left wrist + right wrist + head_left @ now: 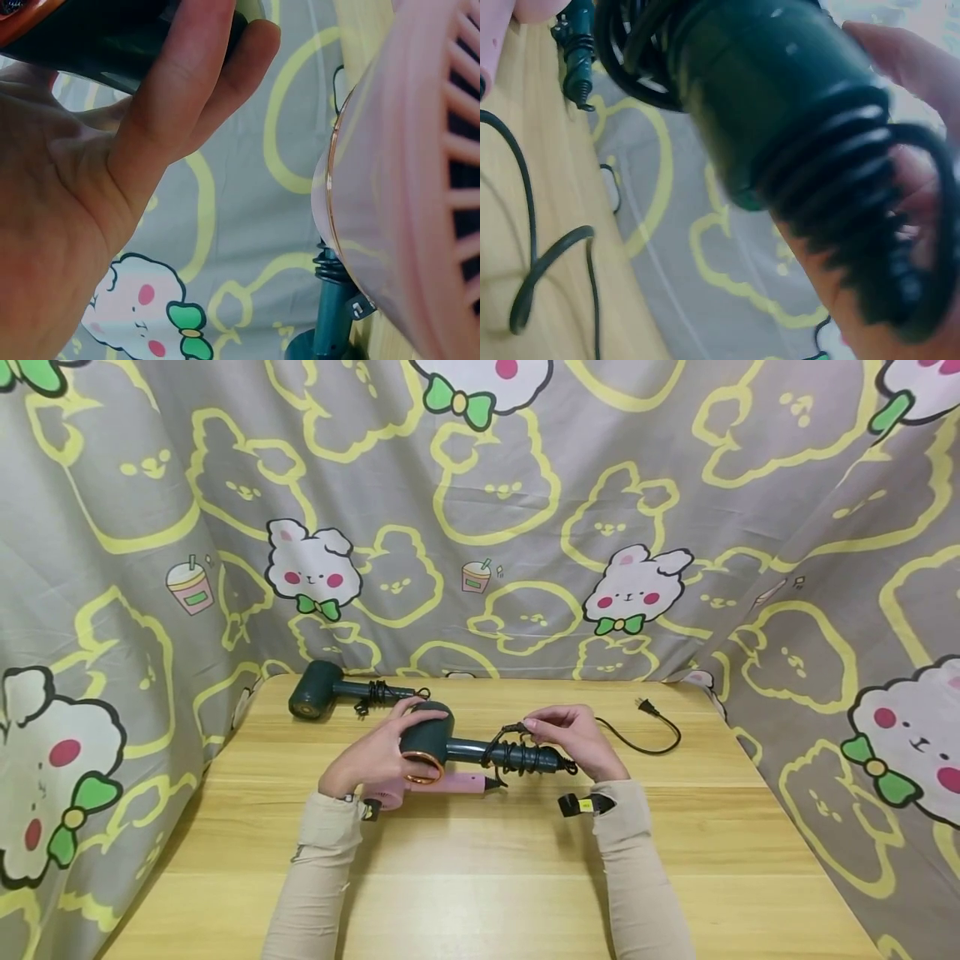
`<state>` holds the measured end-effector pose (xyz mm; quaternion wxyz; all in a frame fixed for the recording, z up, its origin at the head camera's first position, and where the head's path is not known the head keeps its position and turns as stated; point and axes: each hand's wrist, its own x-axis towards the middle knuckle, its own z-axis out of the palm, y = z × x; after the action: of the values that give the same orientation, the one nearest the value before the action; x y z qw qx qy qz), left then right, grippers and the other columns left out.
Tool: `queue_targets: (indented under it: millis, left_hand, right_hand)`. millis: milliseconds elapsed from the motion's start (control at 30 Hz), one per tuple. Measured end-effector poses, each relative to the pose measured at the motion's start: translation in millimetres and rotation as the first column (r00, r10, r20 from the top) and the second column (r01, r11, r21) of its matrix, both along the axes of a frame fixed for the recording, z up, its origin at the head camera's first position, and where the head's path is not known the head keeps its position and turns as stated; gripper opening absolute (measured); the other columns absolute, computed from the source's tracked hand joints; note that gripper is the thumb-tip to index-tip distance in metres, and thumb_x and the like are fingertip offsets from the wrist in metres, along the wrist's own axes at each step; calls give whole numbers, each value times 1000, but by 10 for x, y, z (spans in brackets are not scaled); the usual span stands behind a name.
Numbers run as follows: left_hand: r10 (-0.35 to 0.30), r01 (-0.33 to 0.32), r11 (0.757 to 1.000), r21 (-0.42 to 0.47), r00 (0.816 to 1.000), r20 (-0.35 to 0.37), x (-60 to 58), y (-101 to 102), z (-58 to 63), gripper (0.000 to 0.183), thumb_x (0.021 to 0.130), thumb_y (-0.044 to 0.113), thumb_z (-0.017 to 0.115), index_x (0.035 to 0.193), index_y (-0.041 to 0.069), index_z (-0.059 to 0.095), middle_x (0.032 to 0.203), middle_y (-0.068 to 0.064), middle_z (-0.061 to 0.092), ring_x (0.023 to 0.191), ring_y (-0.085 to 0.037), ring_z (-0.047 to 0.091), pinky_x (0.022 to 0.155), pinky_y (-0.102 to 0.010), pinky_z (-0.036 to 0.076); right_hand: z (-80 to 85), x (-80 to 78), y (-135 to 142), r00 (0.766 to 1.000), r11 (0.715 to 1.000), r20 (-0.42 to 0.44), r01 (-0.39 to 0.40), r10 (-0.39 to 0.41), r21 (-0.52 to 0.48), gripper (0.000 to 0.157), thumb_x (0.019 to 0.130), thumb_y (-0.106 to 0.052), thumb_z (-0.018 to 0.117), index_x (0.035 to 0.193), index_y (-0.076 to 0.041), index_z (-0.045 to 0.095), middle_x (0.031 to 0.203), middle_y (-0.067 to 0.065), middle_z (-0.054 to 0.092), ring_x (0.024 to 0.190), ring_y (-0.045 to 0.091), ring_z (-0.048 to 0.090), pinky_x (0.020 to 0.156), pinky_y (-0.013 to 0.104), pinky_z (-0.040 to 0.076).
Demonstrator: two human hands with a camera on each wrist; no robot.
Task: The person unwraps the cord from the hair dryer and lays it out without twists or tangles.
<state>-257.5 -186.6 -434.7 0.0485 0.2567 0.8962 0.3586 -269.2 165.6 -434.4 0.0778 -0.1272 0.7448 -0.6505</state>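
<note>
Gripping green hair dryer [467,749]; yellow label [587,806] illegible

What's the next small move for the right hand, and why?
I'd probably have the right hand tuck the pinched bit of cord under its own coils: they already wrap the handle, this bit stands out loose, and the left hand grips the head of the green hair dryer, which should steady it.
</note>
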Motion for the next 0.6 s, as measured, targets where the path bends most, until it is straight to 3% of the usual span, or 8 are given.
queue_targets:
  millis: [133,333,600]
  left_hand:
    - [5,-5,1000,9,1000,-14,-11,-11,-9,90,72,47,94,151,40,49,168,-9,20,131,-45,53,98,-56,53]
    - [18,-18,999,28,999,-33,-12,-22,-17,90,71,45,95,150,40,50,168,-8,21,136,-47,49,100,-59,52]
    - [38,-35,998,45,997,-67,-9,-49,-25,90,72,44,94,150,40,50,168,-12,21,135,-50,49,100,-64,49]
  right_hand:
    - [95,77,1,998,996,-62,25,-20,85,31,93,-28,79,112,-4,78,99,3,80,88,22,76,85,39,62]
    - [187,161,-11,991,989,-132,31,-11,145,26,91,-31,81,107,-10,80,95,10,80,85,22,76,81,35,61]
    - [278,264,-49,990,976,-137,14,16,218,25,91,-35,80,103,-12,79,96,11,80,85,23,77,79,37,62]
